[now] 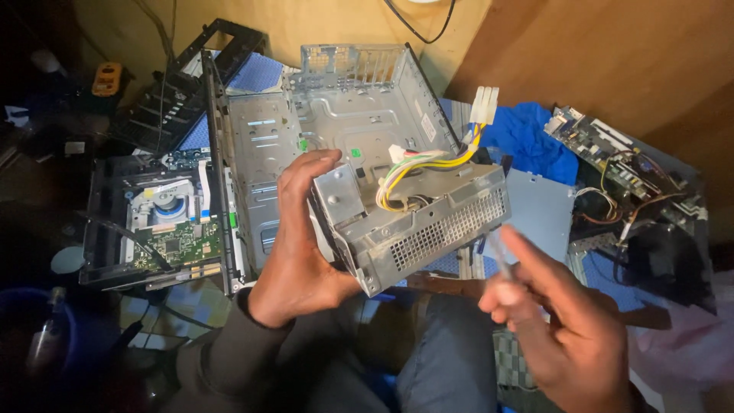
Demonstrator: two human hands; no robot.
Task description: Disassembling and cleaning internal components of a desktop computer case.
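My left hand (294,245) grips the left end of a grey metal power supply box (417,222), holding it above my lap. A perforated grille faces me, and yellow, white and black cables (428,160) with white plugs (483,103) come out of its top. My right hand (562,325) hovers lower right of the box, blurred, fingers curled around a thin tool (501,256) whose shaft points up toward the grille. Behind the box lies an open, empty grey computer case (344,107).
An opened optical drive (164,226) with a green circuit board lies at left. A black frame (191,76) sits behind it. A blue cloth (527,138), a circuit board (604,149) and tangled wires sit at right. My knees are below.
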